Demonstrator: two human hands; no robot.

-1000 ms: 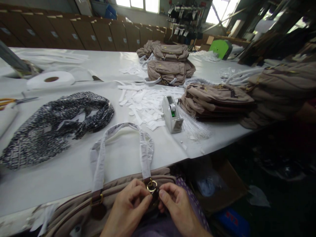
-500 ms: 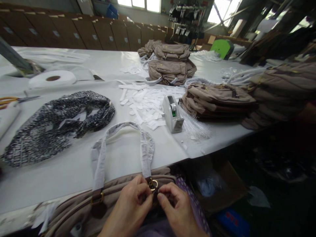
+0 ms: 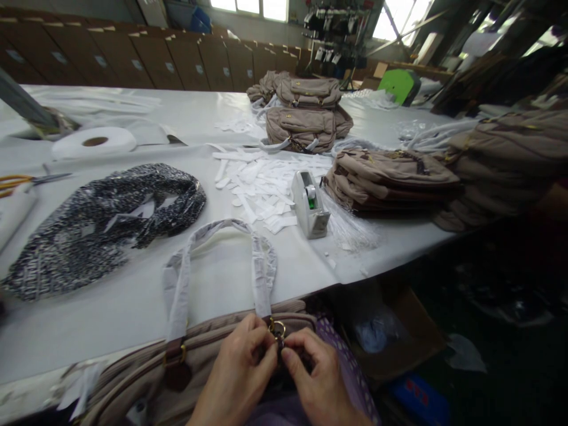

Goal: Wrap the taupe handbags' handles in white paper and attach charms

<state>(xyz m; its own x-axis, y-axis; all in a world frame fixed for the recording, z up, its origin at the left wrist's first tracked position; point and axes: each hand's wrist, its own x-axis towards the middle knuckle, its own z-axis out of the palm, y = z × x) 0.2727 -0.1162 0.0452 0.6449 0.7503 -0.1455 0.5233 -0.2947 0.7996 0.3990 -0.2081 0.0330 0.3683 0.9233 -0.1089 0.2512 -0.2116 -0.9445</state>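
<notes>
A taupe handbag with ribbed fabric lies at the table's front edge, close to my body. Its handles are wrapped in white paper and stand up over the tabletop. At the base of the right-hand strap hangs a gold ring. Just below that ring, my left hand and my right hand pinch a small dark fitting between thumbs and fingertips. The fingers cover most of the fitting. A brown leather tab hangs by the left-hand strap.
Beyond the bag stand a tape dispenser and loose white strips. Patterned black-and-white plastic lies left, near orange-handled scissors and a white roll. Stacked taupe bags sit right. An open carton is below the edge.
My hands have shifted very slightly at the ring, and the ring now shows a little higher above my fingertips. The bag and everything on the table stay where they were.
</notes>
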